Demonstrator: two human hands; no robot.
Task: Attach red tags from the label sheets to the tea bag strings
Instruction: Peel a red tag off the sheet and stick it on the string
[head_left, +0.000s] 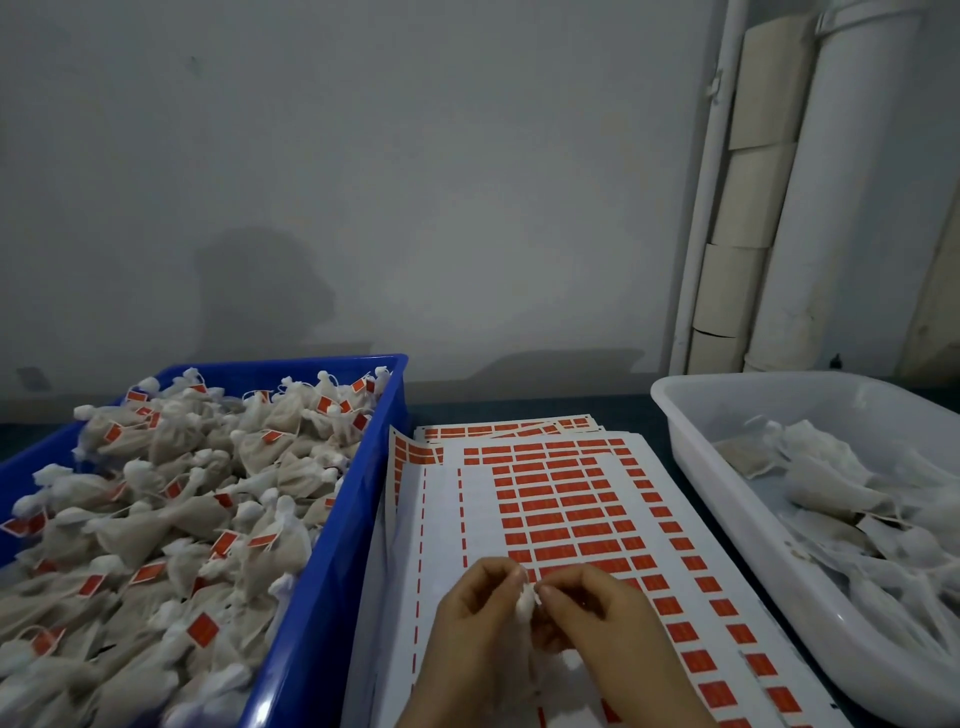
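White tea bag (527, 603): we pinch it between left hand (467, 623) and right hand (602, 618) at lower centre, above the label sheet (441, 519), presumably keeping red tags (558, 517) reachable.

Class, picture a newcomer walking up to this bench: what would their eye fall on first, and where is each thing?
The blue crate at left, heaped with tagged tea bags, stands out most. In the centre lie label sheets covered in rows of red tags, and at right a white tub holds untagged bags. At bottom centre, the left hand and right hand pinch one bag over the sheets.
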